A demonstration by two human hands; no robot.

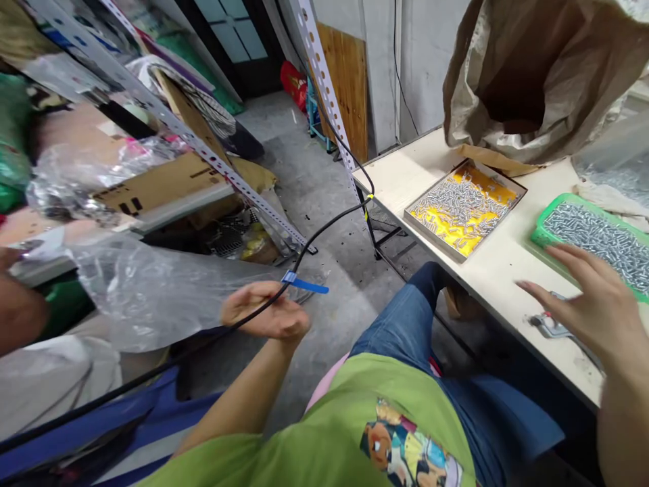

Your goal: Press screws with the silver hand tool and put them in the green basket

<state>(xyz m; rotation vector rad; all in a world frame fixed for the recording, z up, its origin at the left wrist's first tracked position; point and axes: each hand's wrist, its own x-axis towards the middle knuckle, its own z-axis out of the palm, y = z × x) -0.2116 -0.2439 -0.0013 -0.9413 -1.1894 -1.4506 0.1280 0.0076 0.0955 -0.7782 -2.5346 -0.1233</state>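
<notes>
My left hand (pixel 266 310) is raised beside my body, its fingers curled round a black cable (pixel 324 226) that crosses the palm. A blue strap tie (pixel 307 284) is fastened on the cable just above the hand, its tail sticking out to the right. My right hand (pixel 593 297) hovers over the table, thumb and fingers spread, holding nothing. Its fingertips are near the rim of a green tray (pixel 545 233) full of small silver screw-like metal pieces (pixel 598 240). Below the right hand lies a small metal fixture (pixel 550 326), partly hidden.
On the white table (pixel 400 176) sits a shallow box (pixel 436 247) with similar metal pieces on a yellow bottom. Behind it stands a large brown paper sack (pixel 466 101). A perforated metal post (pixel 324 81) rises by the table. Another person's blurred hand (pixel 17 308) shows at left, near plastic bags (pixel 147 291).
</notes>
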